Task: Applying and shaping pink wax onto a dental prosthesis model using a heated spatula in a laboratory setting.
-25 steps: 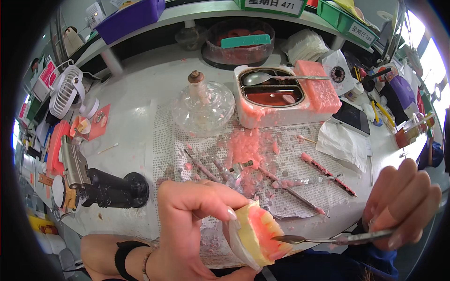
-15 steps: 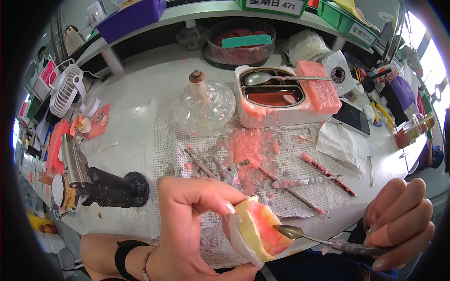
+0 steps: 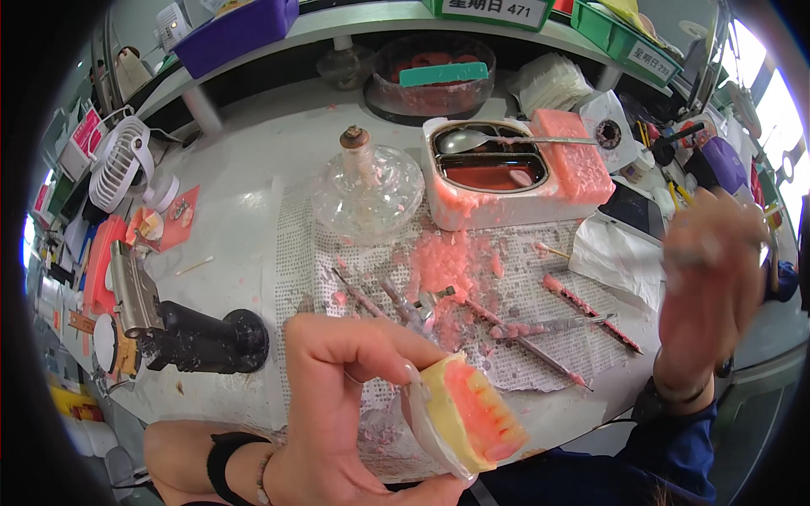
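Observation:
A yellow plaster dental cast (image 3: 439, 413) with a white base is gripped between the thumb and fingers of my left hand (image 3: 337, 396). Pink wax (image 3: 472, 405) with a row of teeth covers its right-hand face, which is tilted up toward me. My right hand (image 3: 713, 287) is raised at the right, above the edge of a white tissue and apart from the cast. Motion smears its fingers, so whether it holds a tool cannot be made out. Below the wax pot, a wax-smeared carving tool (image 3: 540, 358) and a pink-specked pencil-like tool (image 3: 591, 312) lie on printed paper.
A wax pot (image 3: 481, 202) with a spoon (image 3: 464, 141) across it stands beyond the paper, next to a glass spirit lamp (image 3: 367, 198). A black-handled torch (image 3: 202, 337) and small fan (image 3: 122, 164) are at left. A phone (image 3: 629, 208) and tissue (image 3: 620, 261) lie at right.
My right hand has moved up and away from the cast, and the metal spoon-ended tool has left the pink wax. My left hand keeps the cast in nearly the same place.

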A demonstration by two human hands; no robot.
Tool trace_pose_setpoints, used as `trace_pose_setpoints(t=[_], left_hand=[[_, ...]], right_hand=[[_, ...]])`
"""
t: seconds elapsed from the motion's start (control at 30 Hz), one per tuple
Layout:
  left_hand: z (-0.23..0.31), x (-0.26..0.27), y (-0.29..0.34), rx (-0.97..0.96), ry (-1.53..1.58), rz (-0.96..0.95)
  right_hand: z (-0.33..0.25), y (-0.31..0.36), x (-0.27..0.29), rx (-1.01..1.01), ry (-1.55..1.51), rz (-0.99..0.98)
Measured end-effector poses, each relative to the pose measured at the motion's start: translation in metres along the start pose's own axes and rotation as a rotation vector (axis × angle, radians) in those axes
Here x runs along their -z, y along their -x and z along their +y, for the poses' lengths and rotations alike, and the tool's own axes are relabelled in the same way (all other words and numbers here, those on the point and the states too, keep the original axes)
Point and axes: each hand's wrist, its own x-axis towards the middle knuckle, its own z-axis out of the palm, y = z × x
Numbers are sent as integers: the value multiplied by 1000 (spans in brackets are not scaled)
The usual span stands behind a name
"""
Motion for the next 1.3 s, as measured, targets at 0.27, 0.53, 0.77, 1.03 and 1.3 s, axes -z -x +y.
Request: trace_pose_setpoints(t=[0.27, 0.53, 0.77, 1.03, 1.3], left_hand=[[11, -7, -1, 20, 26, 18], [5, -3, 0, 22, -18, -27], [-2, 1, 4, 2, 85, 13], [21, 1, 0, 16, -147, -27], [6, 0, 7, 32, -90, 25]], right_hand=[[54, -23, -18, -643, -324, 74], [-8, -8, -33, -350, -552, 51], [-22, -3, -32, 56, -328, -96], [-48, 1, -7, 336, -2, -274], [-61, -8, -2, 246, 101, -478]])
